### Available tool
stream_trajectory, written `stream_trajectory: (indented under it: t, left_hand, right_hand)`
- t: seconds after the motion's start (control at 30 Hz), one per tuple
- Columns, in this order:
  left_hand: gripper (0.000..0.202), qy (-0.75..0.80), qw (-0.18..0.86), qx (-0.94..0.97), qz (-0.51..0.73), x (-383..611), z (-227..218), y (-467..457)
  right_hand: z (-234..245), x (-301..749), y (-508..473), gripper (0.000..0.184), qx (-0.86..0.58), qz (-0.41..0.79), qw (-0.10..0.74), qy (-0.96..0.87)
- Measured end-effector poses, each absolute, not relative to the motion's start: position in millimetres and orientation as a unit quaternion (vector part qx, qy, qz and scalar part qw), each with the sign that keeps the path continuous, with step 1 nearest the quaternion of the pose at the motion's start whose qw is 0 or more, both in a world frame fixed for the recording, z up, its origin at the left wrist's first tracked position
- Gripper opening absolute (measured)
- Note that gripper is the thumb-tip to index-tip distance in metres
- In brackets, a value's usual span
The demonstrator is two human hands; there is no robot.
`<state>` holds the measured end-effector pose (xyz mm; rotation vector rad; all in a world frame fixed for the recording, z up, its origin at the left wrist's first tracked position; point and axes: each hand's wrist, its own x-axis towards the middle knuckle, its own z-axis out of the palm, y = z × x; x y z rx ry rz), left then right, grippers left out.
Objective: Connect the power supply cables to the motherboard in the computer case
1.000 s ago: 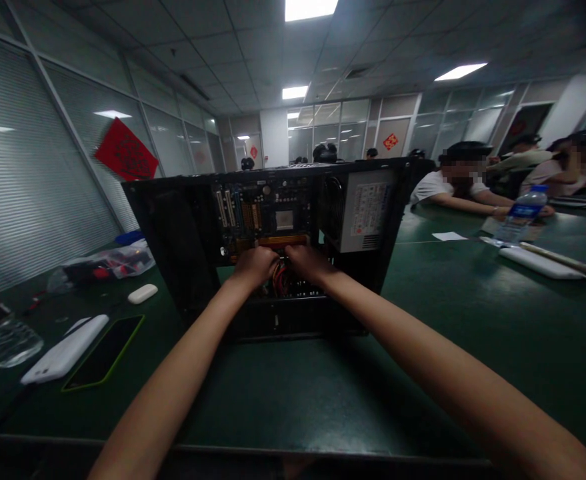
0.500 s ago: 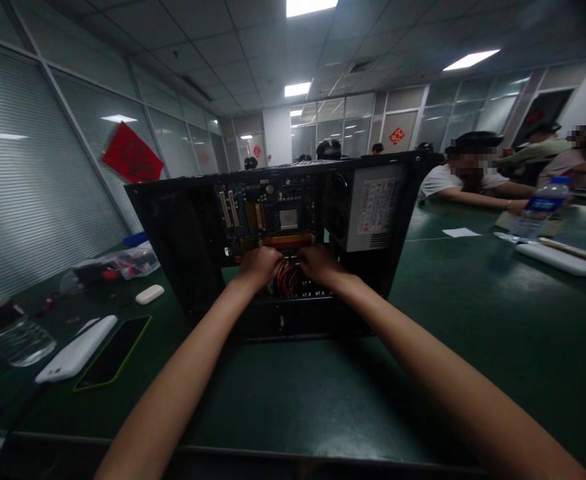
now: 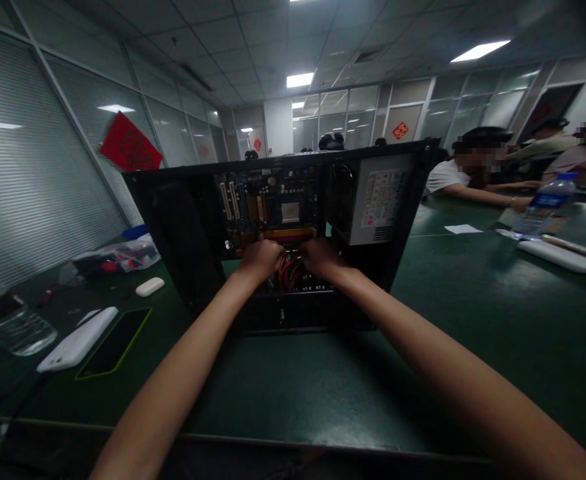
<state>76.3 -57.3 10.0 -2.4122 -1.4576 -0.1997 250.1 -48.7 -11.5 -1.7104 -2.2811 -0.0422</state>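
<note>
An open black computer case point(image 3: 167, 233) stands on the green table in front of me. Inside it a motherboard point(image 3: 267, 200) faces me, with a power supply point(image 3: 380, 203) at the upper right. Both my hands reach into the lower middle of the case, just below the memory slots point(image 3: 289, 235). My left hand point(image 3: 261, 259) is closed, its fingertips turned inward by a bundle of red and yellow cables point(image 3: 289, 272). On the other side of the cables my right hand point(image 3: 323, 259) is closed too. What the fingers grip is hidden in shadow.
At left lie a phone with a green edge point(image 3: 115, 343), a white power bank point(image 3: 77, 340), a white earbud case point(image 3: 150, 287), a plastic bag point(image 3: 115, 259) and a water bottle point(image 3: 15, 323). Another bottle point(image 3: 547, 203) stands at right near a seated person point(image 3: 473, 167).
The view has tipped slightly downward, so everything sits a little differently in the picture. Both hands stay at nearly the same place in the case.
</note>
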Motion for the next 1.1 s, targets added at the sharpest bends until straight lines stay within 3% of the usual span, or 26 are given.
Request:
stream_trajectory:
  t: [1.1]
  left_hand:
    - [0.035, -0.515, 0.166, -0.838, -0.062, 81.4, 8.3, -53.9]
  right_hand:
    - [-10.9, 252.2, -46.2, 0.030, -0.593, -0.009, 0.154, -0.790]
